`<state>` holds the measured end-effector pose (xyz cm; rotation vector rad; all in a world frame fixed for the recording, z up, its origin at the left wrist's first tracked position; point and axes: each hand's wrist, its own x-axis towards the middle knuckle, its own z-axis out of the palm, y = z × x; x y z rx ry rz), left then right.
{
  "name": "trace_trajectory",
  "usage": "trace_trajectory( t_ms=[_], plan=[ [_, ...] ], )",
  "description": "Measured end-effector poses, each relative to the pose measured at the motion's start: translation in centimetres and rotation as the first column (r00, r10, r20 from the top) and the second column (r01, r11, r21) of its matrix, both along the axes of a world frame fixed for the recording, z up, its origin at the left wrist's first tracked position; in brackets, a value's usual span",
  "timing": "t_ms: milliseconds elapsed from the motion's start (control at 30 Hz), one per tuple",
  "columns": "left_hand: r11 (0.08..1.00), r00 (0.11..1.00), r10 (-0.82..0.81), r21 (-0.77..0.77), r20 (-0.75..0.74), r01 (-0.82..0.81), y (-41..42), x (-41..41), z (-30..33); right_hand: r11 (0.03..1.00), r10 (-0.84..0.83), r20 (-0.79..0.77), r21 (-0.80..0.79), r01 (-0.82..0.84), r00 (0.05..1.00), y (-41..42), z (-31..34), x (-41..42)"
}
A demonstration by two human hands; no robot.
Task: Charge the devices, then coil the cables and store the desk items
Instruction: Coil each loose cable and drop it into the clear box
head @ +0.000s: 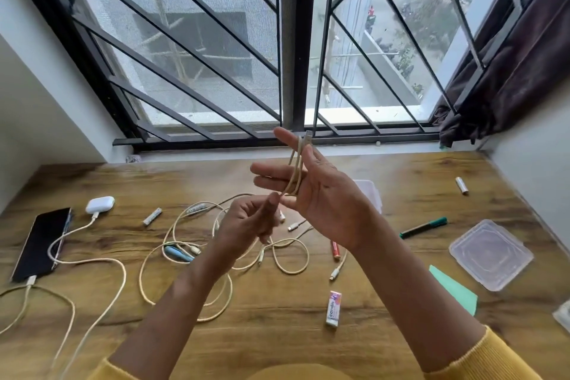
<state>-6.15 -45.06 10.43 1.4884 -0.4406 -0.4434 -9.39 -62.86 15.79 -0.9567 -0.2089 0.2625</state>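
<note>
Head view — hands: the right hand is raised at centre with fingers straight and spread, serving as a former; a beige braided cable runs in a couple of turns over its fingers, the plug end sticking up by the thumb towards 12 o'clock.
Left hand: the left hand sits just below, at 7 o'clock of the right, fingers curled and pinching the running part of the same cable, apparently to feed the next turn under tension.
Why held so: open fingers keep the loops even and easy to slide off; the pinch keeps the slack from springing loose — my reading, not something shown.
Cable look: thin, cream, woven sheath, the rest trailing down into a loose tangle of cables on the wooden desk at 6 o'clock of the hands.
Devices: at 9 o'clock a dark phone and a white earbud case lie side by side, each with a cable plugged in, so charging looks set up.
Desk items: batteries and, a green marker, an orange-red pen, and a small Camlin box at 5 o'clock.
Storage: a clear plastic lid at 3 o'clock; a clear container shows partly behind the right hand.
Stage: coiling under way, storing not yet begun.
</note>
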Motion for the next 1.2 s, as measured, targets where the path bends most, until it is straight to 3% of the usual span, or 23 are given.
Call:
trace_trajectory(
  t_ms=[100,200,333,433,567,633,733,900,1067,1200],
  plan=[
    [0.992,1.000,0.016,0.122,-0.009,-0.014,1.5,1.3,0.0,0.997,0.067,0.068,-0.046,-0.064,0.995,-0.7,0.4,-0.2],
    [0.986,0.996,0.088,0.146,-0.030,-0.083,2.6,2.6,0.8,0.965,0.176,0.119,-0.216,-0.147,0.977,-1.0,1.2,-0.9],
    [0.972,0.982,0.123,0.185,0.141,-0.149,2.5,4.0,3.3,0.827,0.339,0.111,-0.508,-0.239,0.934,-0.3,0.8,-1.6],
    [0.966,0.970,0.112,0.206,0.216,-0.158,1.7,4.2,5.1,0.745,0.267,0.085,-0.650,-0.150,0.960,0.4,-0.5,-1.2],
    [0.956,0.956,0.126,0.226,0.266,-0.189,0.9,3.6,6.0,0.712,0.061,0.051,-0.702,-0.007,0.997,0.6,-1.1,-0.5],
    [0.964,0.962,0.169,0.168,0.213,-0.206,0.5,3.1,6.5,0.700,0.004,0.100,-0.710,0.069,0.995,0.7,-1.0,-0.3],
    [0.957,0.958,0.287,0.038,0.022,-0.287,-0.1,3.0,7.1,0.693,0.044,0.174,-0.714,0.095,0.984,1.3,-0.5,-0.5],
    [0.872,0.840,0.463,-0.027,-0.282,-0.489,-0.3,4.8,6.7,0.677,0.239,0.175,-0.735,-0.035,0.955,2.2,0.6,-1.7],
    [0.822,0.753,0.511,-0.021,-0.415,-0.569,-0.7,6.1,6.1,0.653,0.356,0.120,-0.741,-0.155,0.927,3.0,1.6,-2.7],
    [0.835,0.757,0.499,-0.001,-0.422,-0.550,-1.2,5.4,5.8,0.671,0.385,0.078,-0.707,-0.221,0.920,2.9,2.2,-2.4]
  ],
)
